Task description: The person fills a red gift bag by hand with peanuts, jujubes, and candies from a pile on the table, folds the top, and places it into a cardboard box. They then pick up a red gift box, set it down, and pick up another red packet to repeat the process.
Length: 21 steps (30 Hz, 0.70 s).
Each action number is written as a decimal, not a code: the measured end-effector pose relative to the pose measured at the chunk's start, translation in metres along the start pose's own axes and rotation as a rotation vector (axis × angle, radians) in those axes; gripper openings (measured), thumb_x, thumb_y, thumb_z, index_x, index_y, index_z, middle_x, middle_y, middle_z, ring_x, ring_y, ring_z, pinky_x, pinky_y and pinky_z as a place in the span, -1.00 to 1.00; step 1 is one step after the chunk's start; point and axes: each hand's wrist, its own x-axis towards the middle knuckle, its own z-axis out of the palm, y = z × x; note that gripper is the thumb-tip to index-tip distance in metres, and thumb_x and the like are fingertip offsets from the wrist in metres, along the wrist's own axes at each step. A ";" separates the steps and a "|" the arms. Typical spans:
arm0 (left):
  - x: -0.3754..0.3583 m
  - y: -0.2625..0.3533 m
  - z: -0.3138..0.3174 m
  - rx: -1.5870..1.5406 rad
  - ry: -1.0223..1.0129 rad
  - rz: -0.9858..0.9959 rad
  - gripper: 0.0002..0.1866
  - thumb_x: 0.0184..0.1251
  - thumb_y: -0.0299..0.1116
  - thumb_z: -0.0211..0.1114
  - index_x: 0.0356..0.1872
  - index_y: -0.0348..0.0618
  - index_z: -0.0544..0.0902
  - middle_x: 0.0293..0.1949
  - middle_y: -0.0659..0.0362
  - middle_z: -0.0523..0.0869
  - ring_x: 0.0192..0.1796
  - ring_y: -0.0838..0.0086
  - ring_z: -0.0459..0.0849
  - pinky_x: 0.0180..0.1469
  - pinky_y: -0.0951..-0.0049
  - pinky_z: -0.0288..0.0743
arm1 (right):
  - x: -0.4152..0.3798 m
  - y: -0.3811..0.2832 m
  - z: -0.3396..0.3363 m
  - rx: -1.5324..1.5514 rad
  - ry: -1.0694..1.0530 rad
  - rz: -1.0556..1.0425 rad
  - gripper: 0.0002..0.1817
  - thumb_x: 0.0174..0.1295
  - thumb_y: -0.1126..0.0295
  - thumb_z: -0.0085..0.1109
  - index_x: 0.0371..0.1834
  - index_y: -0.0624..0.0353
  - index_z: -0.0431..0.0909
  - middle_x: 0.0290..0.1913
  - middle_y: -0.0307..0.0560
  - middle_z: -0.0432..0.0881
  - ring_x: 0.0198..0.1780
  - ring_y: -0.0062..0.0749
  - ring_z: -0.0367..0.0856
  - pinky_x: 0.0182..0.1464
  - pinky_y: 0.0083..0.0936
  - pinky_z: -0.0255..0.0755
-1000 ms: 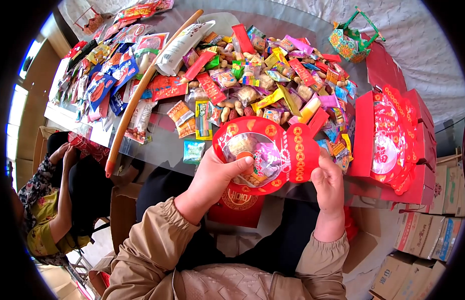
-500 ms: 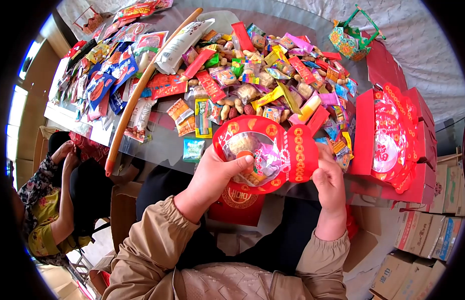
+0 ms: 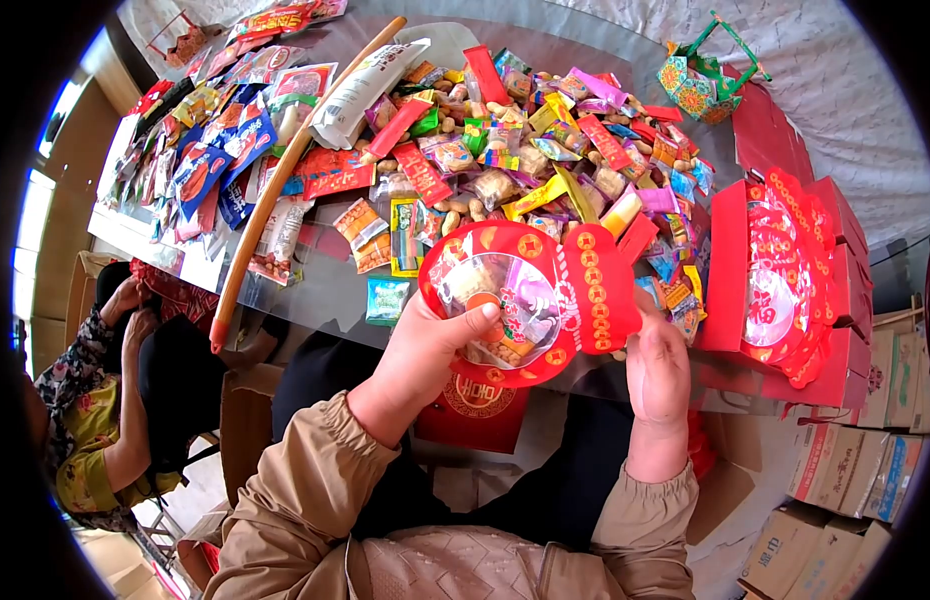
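Note:
A red pouch point(image 3: 597, 290) with gold coin patterns and a clear round window lies across my hands, with wrapped sweets showing inside. My left hand point(image 3: 417, 350) grips its round end, the thumb pressed on the window. At the pouch's narrow top end is my right hand point(image 3: 657, 365), its fingers bent in against the edge; the fingertips are partly hidden behind the pouch. Beyond the pouch spreads a pile of wrapped sweets and peanuts point(image 3: 495, 185). A blue-green packet point(image 3: 386, 300) sits near the table's front edge, beside my left hand.
A wooden stick point(image 3: 270, 195) crosses the table, left of the sweets. Flat snack packets point(image 3: 200, 165) are heaped further left. At right stands a red box point(image 3: 723, 265) with more red pouches point(image 3: 785, 290). Another person's hands point(image 3: 135, 305) are at the lower left. Cardboard boxes point(image 3: 835, 470) sit lower right.
The pouch has shifted slightly and its top end is tilted up a little more. My right hand has turned a little at its edge, and the other person's hands have moved slightly.

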 end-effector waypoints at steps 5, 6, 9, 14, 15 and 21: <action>0.000 -0.002 -0.001 0.041 -0.004 0.042 -0.67 0.31 -0.50 0.42 0.07 -0.21 0.60 -0.18 0.22 0.76 -0.21 0.57 0.70 -0.05 0.48 0.61 | 0.006 -0.020 0.006 -0.207 -0.169 -0.063 -0.53 0.46 0.03 0.12 -0.09 0.32 0.69 0.19 -0.03 0.65 0.38 -0.18 0.33 0.43 -0.22 0.10; -0.001 0.000 0.002 0.032 0.001 0.041 -0.66 0.31 -0.50 0.43 0.08 -0.22 0.60 -0.16 0.22 0.76 -0.19 0.57 0.71 -0.05 0.47 0.61 | 0.009 -0.021 0.001 -0.286 -0.225 -0.093 -0.53 0.46 0.03 0.13 -0.10 0.32 0.69 0.16 -0.03 0.66 0.36 -0.18 0.35 0.41 -0.22 0.12; -0.003 0.003 0.008 0.014 -0.002 0.028 -0.64 0.30 -0.51 0.43 0.10 -0.22 0.59 -0.13 0.21 0.76 -0.15 0.56 0.71 -0.02 0.46 0.62 | 0.011 -0.025 -0.004 -0.363 -0.275 -0.098 -0.53 0.45 0.03 0.14 -0.08 0.31 0.70 0.11 -0.04 0.69 0.32 -0.17 0.39 0.37 -0.22 0.17; -0.002 0.003 -0.001 0.011 -0.042 -0.027 -0.62 0.32 -0.51 0.42 0.14 -0.23 0.58 -0.06 0.20 0.75 -0.09 0.53 0.72 0.01 0.43 0.63 | 0.007 -0.019 0.002 -0.217 -0.121 -0.084 -0.53 0.46 0.04 0.13 -0.06 0.32 0.69 0.11 -0.05 0.69 0.36 -0.19 0.36 0.40 -0.23 0.15; -0.002 0.003 0.000 -0.004 -0.053 -0.017 -0.61 0.32 -0.50 0.42 0.14 -0.24 0.57 -0.06 0.19 0.75 -0.08 0.52 0.72 0.02 0.43 0.63 | 0.007 -0.020 0.002 -0.226 -0.140 -0.072 -0.54 0.46 0.05 0.14 -0.05 0.32 0.69 0.15 -0.04 0.67 0.37 -0.19 0.36 0.40 -0.23 0.15; 0.000 -0.002 0.000 -0.013 -0.095 -0.014 -0.49 0.28 -0.45 0.47 0.23 -0.25 0.51 0.01 0.15 0.74 0.01 0.46 0.73 0.11 0.37 0.62 | 0.004 -0.021 0.008 -0.273 -0.227 0.005 -0.59 0.42 0.13 0.23 0.03 0.30 0.65 0.38 0.03 0.47 0.39 -0.12 0.38 0.39 -0.20 0.20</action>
